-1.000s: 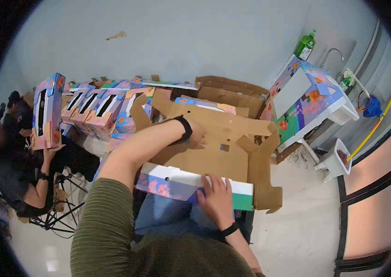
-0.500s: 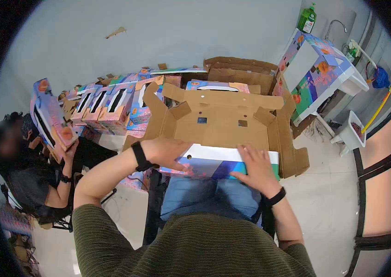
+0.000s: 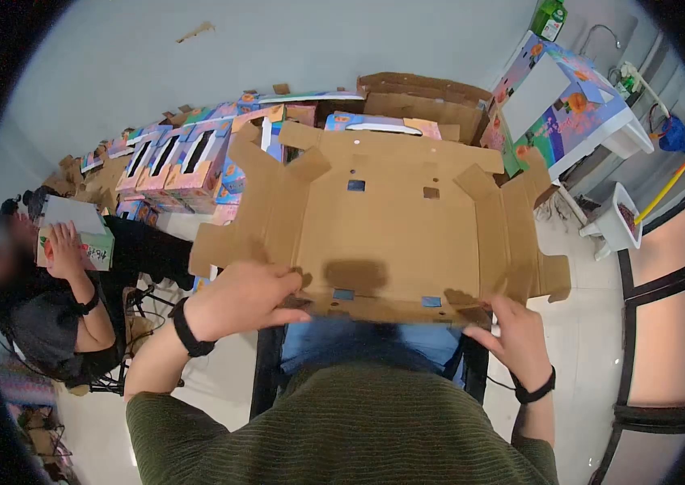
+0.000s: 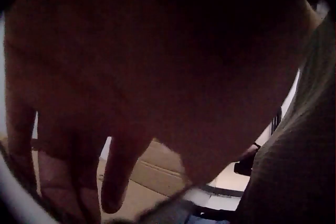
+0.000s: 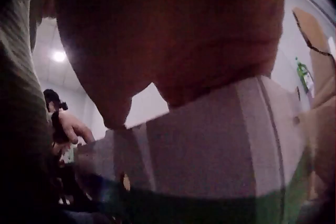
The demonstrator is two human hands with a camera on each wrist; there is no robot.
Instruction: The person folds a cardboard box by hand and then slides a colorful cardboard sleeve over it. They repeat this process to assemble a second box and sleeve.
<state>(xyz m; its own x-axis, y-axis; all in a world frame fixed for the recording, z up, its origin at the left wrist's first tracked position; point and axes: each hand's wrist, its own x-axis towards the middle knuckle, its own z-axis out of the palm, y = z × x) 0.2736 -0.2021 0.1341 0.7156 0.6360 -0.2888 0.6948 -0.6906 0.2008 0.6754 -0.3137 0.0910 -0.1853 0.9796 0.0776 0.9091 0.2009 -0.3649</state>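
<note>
An unfolded cardboard box (image 3: 391,226), plain brown inside with small cut-outs, lies across the person's lap with side flaps spread. In the head view its front panel stands nearly edge-on. At that panel's left end is the left hand (image 3: 241,299), thumb on the near side and fingers over the inside. The right hand (image 3: 516,335) pinches the right end between thumb and fingers. The right wrist view shows the panel's pale outer face (image 5: 205,145) with a green band below. Dark and close, the left palm (image 4: 131,66) fills most of the left wrist view.
Another person (image 3: 51,299) sits at the left holding a box (image 3: 76,234). Printed boxes (image 3: 197,158) line the back wall. A large printed box (image 3: 557,105) stands at the back right, near a white basin (image 3: 621,218) and a yellow hose (image 3: 674,182).
The left hand came back from inside the box to its front edge, then both hands moved outward to the corners. The front panel's printed face has turned up out of the head view.
</note>
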